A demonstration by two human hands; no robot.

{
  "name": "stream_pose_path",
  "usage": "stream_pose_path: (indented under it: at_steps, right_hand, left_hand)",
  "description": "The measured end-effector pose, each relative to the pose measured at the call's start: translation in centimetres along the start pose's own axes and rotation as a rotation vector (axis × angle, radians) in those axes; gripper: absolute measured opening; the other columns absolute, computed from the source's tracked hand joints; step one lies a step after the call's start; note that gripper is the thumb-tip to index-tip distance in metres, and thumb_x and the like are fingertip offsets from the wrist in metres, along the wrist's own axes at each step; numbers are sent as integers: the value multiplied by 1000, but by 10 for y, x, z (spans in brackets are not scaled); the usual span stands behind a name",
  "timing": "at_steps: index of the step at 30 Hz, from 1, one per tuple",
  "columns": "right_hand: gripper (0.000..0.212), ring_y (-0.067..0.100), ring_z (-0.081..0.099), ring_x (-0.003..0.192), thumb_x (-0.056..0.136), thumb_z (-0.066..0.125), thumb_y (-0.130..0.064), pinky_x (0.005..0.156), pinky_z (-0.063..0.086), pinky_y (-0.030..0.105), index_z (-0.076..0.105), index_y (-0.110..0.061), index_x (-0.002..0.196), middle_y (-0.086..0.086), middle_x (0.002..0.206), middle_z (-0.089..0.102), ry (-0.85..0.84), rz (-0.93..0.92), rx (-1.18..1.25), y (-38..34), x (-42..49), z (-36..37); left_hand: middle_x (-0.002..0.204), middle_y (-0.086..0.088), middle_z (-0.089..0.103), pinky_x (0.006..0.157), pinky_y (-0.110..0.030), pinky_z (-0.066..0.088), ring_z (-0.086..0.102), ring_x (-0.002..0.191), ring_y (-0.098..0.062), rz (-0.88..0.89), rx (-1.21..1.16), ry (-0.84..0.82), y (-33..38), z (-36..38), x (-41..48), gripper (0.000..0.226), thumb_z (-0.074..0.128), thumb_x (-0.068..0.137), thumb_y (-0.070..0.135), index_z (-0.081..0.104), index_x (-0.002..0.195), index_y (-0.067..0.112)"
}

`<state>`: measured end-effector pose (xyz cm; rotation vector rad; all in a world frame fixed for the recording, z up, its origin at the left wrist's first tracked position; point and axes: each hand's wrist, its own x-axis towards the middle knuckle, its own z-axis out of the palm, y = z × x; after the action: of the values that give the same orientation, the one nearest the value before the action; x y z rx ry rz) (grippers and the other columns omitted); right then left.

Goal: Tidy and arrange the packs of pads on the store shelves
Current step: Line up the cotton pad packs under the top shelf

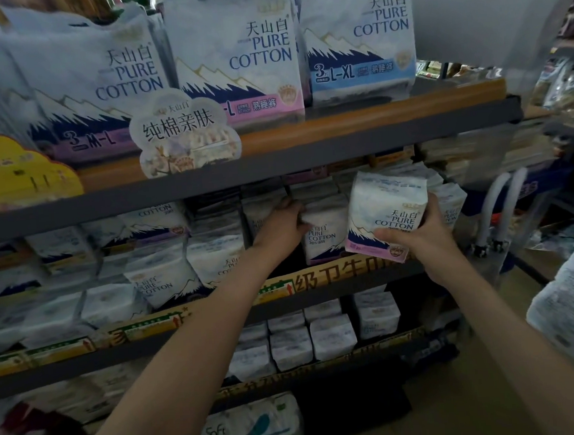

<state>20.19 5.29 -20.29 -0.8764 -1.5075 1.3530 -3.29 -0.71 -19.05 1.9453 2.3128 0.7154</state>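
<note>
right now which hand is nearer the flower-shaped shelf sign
Left. The left hand, gripping a shelved pack, is below-right of the sign; the right hand holds a pink-banded pack farther right.

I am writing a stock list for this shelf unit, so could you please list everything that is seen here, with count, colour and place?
large packs: three in front, white with purple, pink, blue bands, top shelf
cloud-shaped sign: one, white, top shelf edge
yellow sign: one, yellow, far left
middle packs: many, white, second shelf
lower packs: several, white, third shelf
bottom pack: one, white with teal, lowest shelf
shelves: dark grey
pink-banded pack: one, white, in right hand
left hand: grips standing pack, second shelf
right hand: holds the pink-banded pack
</note>
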Motion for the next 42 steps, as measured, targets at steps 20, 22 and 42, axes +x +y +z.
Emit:
stream_pose_path:
  at_steps: [20,22,42]
  right_hand:
    - [52,15,63,97,70,82,-11,69,54,17,55,-16,114,-4,102,65,-155,-195,-191,-19,58,51]
    - [48,5,61,84,73,80,-16,59,49,9,54,-19,113,-7,99,63,-161,-166,-206,-30,66,59]
    - [51,22,4,145,101,36,-13,114,10,29,18,-14,149,5,158,7,-334,-842,-1186,26,100,62]
  left_hand:
    - [158,-6,16,92,-30,45,53,116,-27,39,-285,64,29,6,-52,75,47,97,14,-2,152,30]
    - [159,-5,12,84,-39,53,56,111,-29,70,-213,62,29,5,-47,75,43,98,12,-4,150,36]
    - [160,-4,9,116,-42,-10,0,147,-21,-11,512,161,18,51,2,68,9,97,54,10,152,14]
